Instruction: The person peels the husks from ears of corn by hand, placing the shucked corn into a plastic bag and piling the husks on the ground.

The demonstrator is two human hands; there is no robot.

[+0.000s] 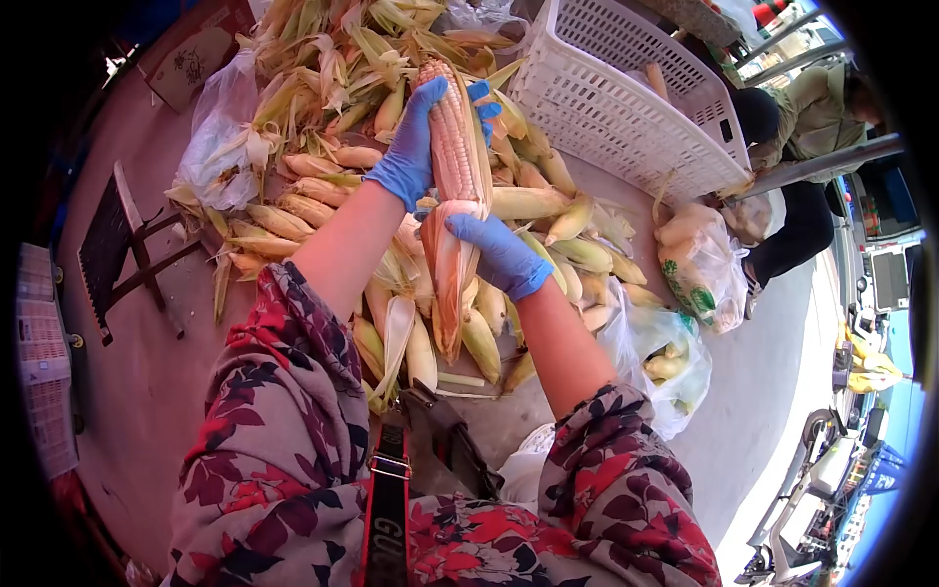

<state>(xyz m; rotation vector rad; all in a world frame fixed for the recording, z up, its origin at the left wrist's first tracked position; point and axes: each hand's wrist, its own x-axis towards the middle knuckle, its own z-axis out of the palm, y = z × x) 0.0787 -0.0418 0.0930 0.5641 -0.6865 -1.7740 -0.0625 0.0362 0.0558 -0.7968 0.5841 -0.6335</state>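
An ear of corn [455,147] with pale kernels bared along its upper part is held up in the middle of the view. My left hand [411,147], in a blue glove, is closed around its upper part. Lower down, my right hand [494,252], also gloved in blue, grips the husk [452,269] folded down at the ear's lower end. Beneath and around both hands lies a heap of corn ears [279,222], many still in husks. Loose husks [333,59] are piled at the top.
A white plastic crate [597,127] stands at the upper right. Bags [704,264] of corn lie on the right, near a seated person [822,117]. A folding stool [127,245] stands at the left, and a pink crate [44,362] at the far left edge.
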